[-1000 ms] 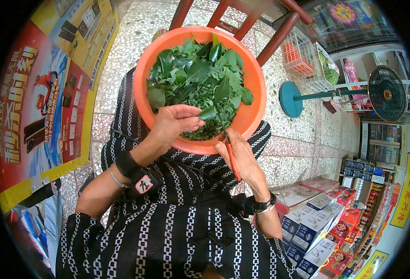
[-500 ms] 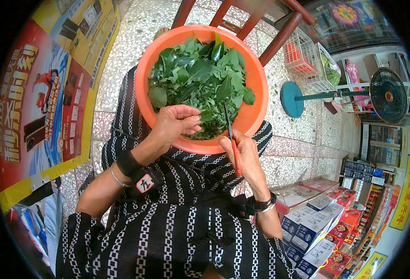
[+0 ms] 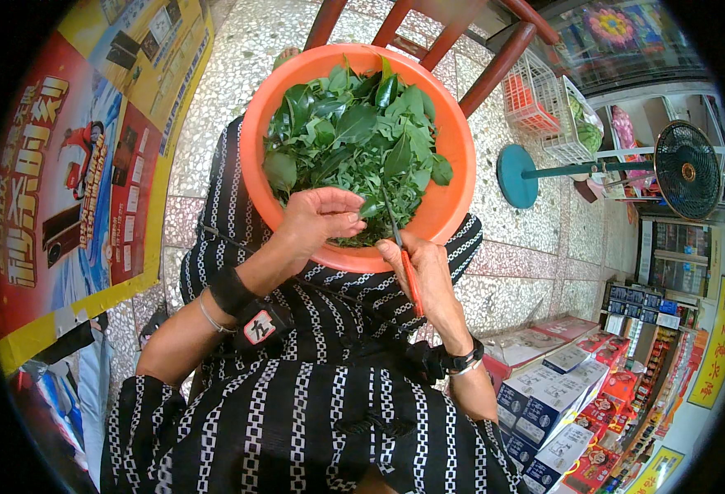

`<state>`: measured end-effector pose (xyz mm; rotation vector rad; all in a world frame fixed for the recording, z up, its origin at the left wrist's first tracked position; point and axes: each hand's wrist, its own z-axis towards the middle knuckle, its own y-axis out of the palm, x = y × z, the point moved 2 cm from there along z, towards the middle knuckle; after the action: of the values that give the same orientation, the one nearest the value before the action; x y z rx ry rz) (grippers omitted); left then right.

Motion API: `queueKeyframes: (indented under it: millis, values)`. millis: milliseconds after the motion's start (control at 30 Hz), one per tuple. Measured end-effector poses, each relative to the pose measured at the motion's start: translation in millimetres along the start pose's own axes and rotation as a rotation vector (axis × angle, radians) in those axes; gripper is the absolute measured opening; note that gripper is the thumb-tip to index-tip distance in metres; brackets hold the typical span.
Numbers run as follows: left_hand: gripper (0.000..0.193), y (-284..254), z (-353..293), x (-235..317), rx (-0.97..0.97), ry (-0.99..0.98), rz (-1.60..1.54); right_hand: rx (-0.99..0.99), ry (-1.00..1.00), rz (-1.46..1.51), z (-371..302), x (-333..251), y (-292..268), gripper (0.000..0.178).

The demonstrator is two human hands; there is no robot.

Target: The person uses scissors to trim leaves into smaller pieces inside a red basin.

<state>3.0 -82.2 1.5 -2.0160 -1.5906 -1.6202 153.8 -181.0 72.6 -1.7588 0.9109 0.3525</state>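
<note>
Green leaves (image 3: 354, 125) fill an orange basin (image 3: 459, 160); by its near rim, the left hand (image 3: 317, 221) pinches a leaf (image 3: 370, 207), the right hand (image 3: 431, 270) has fingers around red-handled scissors (image 3: 410, 278).

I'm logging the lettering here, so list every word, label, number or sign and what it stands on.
Wording left uncopied; where it stands:
Red-and-yellow poster, left: large characters, legible.
White tag beside black wrist strap: one character, legible.
Yellow sign, right edge: characters, partly blurred.
White-and-blue boxes: print too small.
Red packages: too small to read.
</note>
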Motion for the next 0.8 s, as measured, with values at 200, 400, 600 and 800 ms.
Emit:
queueKeyframes:
  millis: [200, 400, 600, 800]
  values:
    - [0.033, 2, 0, 5, 0.016, 0.011, -0.077, 0.126, -0.228, -0.031, -3, 10, 5, 0.043]
    - [0.042, 7, -6, 10, -0.048, -0.045, -0.010, 0.005, -0.205, -0.085, -1, 7, 6, 0.044]
    - [0.042, 6, -3, 8, -0.023, -0.058, 0.008, 0.028, -0.054, 0.040, 0, 1, 4, 0.048]
    - [0.042, 3, 2, 6, -0.004, -0.065, -0.027, 0.144, -0.246, 0.024, -4, 9, 5, 0.046]
